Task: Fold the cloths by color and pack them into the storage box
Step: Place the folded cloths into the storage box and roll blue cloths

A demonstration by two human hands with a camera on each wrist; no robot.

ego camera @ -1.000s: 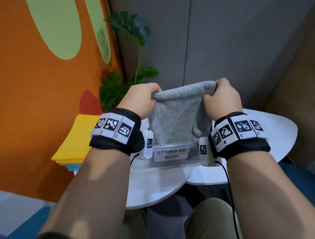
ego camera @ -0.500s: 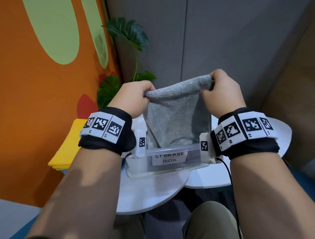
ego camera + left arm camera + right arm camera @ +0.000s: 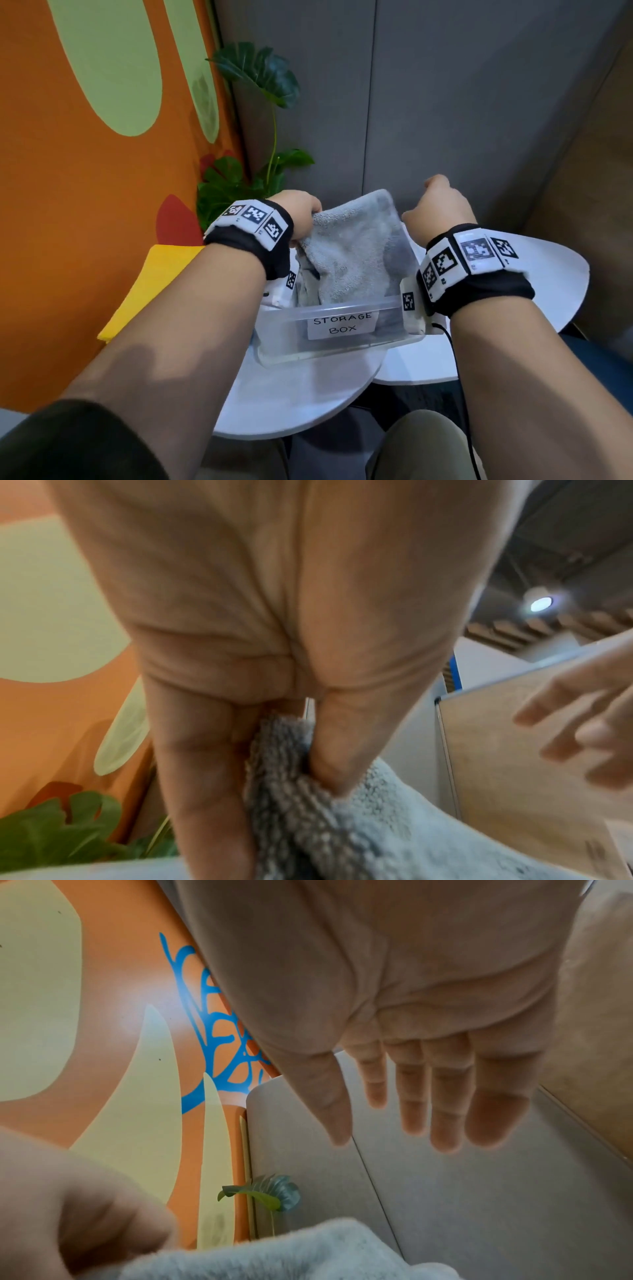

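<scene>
A grey terry cloth hangs half inside the clear storage box, which carries a "STORAGE BOX" label. My left hand pinches the cloth's upper left edge; in the left wrist view the cloth is squeezed between thumb and fingers. My right hand hovers just right of the cloth's top corner and holds nothing. In the right wrist view its fingers are straight and spread above the cloth.
A stack of yellow cloths lies left of the box, beside the orange wall. The box stands on white round tables. A green plant rises behind the box against a grey partition.
Both hands came down with the grey cloth toward the box. The right hand has let go of its corner and opened; the left hand still holds its edge.
</scene>
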